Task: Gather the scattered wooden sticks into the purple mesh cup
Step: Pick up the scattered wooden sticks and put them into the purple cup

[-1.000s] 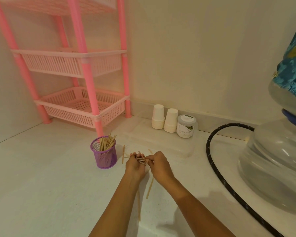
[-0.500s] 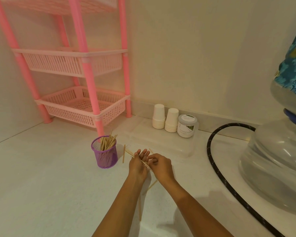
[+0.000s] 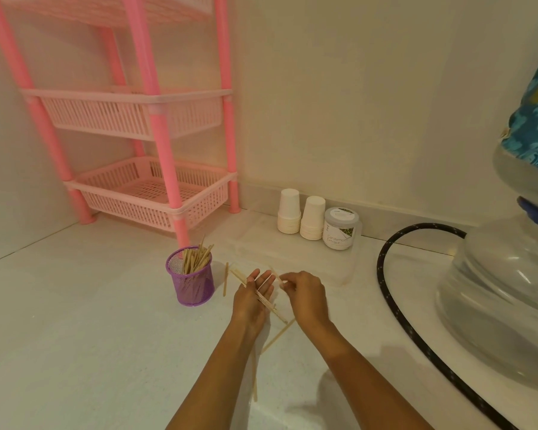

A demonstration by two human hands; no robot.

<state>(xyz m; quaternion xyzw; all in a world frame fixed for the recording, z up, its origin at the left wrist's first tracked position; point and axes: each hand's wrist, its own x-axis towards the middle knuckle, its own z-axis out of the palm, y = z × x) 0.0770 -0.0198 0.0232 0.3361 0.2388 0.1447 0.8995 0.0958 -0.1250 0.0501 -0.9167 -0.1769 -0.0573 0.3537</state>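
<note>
Here the left hand (image 3: 253, 301) lies with its fingers spread, and a small bundle of wooden sticks (image 3: 263, 297) runs slantwise across its fingers, far-left to near-right. The right hand (image 3: 305, 297) sits just beside it, its grip pinching something pale at the fingertips; whether that is a stick end I cannot tell. Loose sticks lie on the white table (image 3: 75, 336): one (image 3: 226, 279) between the left hand and the cup, one (image 3: 278, 335) slanting out from between the wrists, one (image 3: 255, 380) partly hidden by the left forearm. The purple mesh cup (image 3: 194, 279) stands upright to the left of the hands, already holding many sticks. Farther left is a pink rack (image 3: 156, 135). Far right of the hands stand paper cups (image 3: 302, 217) and a jar (image 3: 339, 228) by the wall, then a black hose (image 3: 395, 305) and a large water bottle (image 3: 503, 305).
</note>
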